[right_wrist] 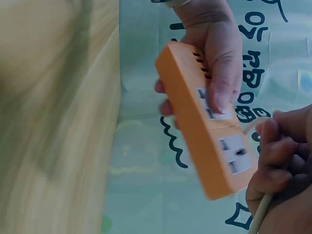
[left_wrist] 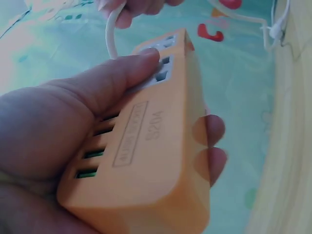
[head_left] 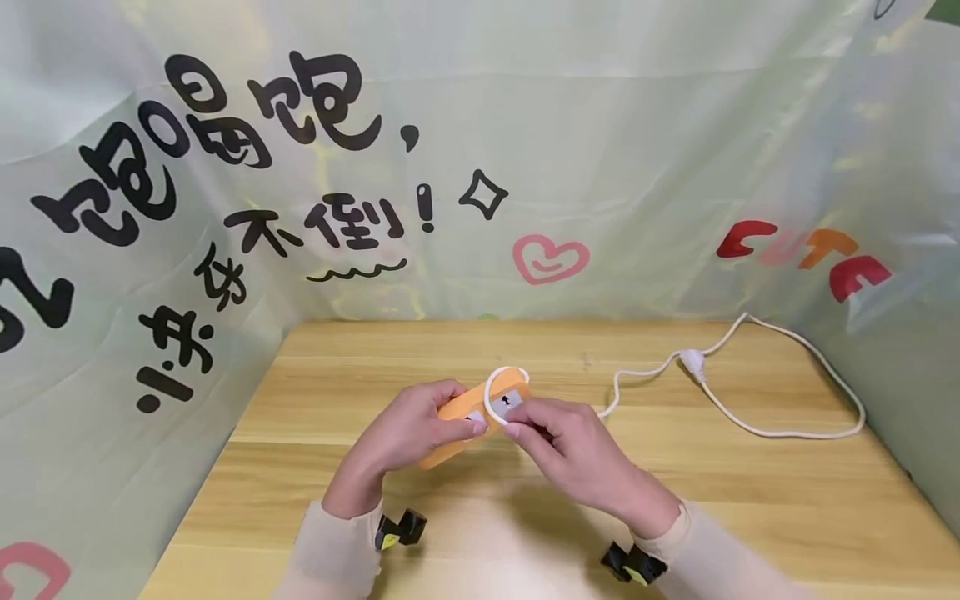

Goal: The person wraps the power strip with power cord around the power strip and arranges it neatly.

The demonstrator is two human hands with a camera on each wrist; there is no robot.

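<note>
My left hand (head_left: 405,429) grips an orange power strip (left_wrist: 151,170) above the table, thumb on its top face and fingers round the far side. Slots line one part of the strip, beside printed lettering with "S204". Its light grey sockets (right_wrist: 234,153) show in the right wrist view. Close by the strip's other end, my right hand (head_left: 581,454) pinches the white cord (head_left: 489,393) between thumb and fingers. A loop of the cord curves over that end of the strip. In the right wrist view, the cord also runs out below the curled fingers.
The cord trails over the wooden table (head_left: 375,350) to the right in a wide loop. A white plug (head_left: 693,365) lies on that side. Pale printed cloth (head_left: 637,167) stands behind the table and along both sides.
</note>
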